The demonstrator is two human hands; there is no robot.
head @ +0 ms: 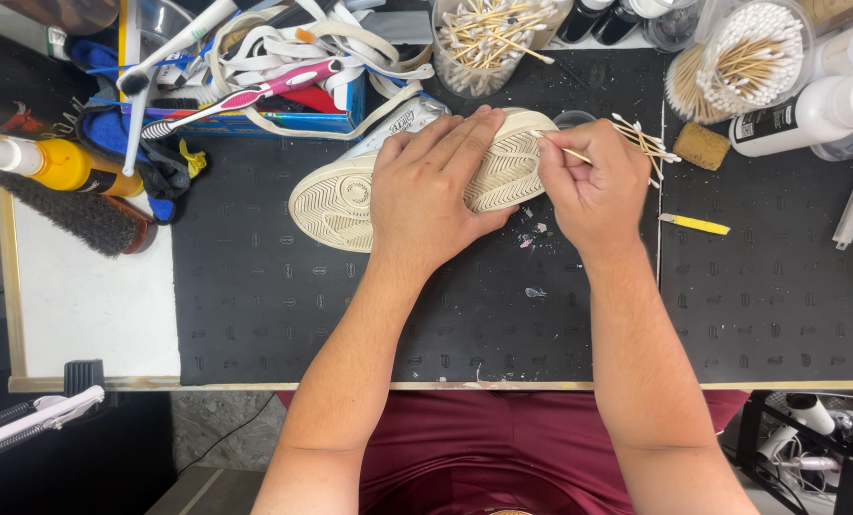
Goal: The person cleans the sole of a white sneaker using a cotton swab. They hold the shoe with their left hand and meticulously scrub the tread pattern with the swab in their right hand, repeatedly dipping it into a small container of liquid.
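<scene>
On the black mat of the table (pixel 255 315), a shoe (pixel 350 195) lies sole up, its long axis running left to right. My left hand (pixel 436 186) presses flat across its middle. My right hand (pixel 593 186), at the toe end, pinches a cotton swab (pixel 565 148) against the sole.

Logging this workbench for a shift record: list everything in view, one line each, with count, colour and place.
shoe: one, cream sole up, mat centre
cotton swab: one, wooden stick, in right hand
loose swabs: several, white-tipped, right of shoe
swab jars: two, clear, back edge
sponge: one, tan, back right
spray bottle: one, orange, left
brush: one, black bristles, left
toothbrush: one, pink, back left
mat: one, black, covering table
left hand: pressing on sole
right hand: pinching swab at shoe's toe
</scene>
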